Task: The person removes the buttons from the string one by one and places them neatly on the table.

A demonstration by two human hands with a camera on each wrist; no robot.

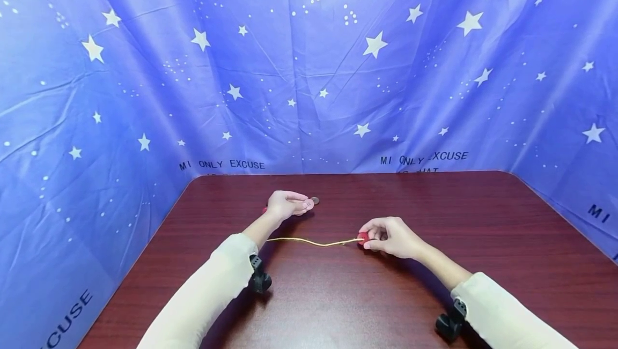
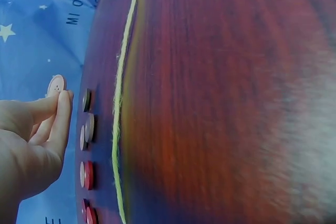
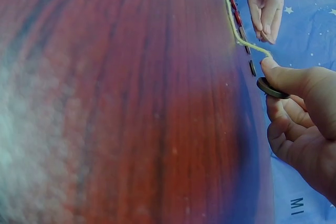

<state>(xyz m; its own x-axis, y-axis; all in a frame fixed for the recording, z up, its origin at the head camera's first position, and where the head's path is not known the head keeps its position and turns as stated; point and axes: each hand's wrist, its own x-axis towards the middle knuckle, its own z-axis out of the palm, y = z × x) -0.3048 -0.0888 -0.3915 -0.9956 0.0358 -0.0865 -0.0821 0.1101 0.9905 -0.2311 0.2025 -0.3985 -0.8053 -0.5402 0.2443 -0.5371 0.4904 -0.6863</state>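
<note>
My left hand (image 1: 287,205) pinches a pale pink button (image 1: 309,203) by its edge, holding it above the table's far part. Its small holes show in the left wrist view, where the button (image 2: 56,85) stands upright at the fingertips. Over to the right, my right hand (image 1: 393,237) pinches a red button (image 1: 363,238) between thumb and fingers. A dark button (image 3: 272,88) is in the same pinch in the right wrist view. From the red button a yellow string (image 1: 309,242) runs left, passing behind my left wrist.
Several loose buttons lie in a row beyond the string, among them a red button (image 2: 89,175) and a dark button (image 2: 86,100). The reddish-brown wooden table (image 1: 309,306) meets a blue star-printed curtain (image 1: 299,70) at its back and sides.
</note>
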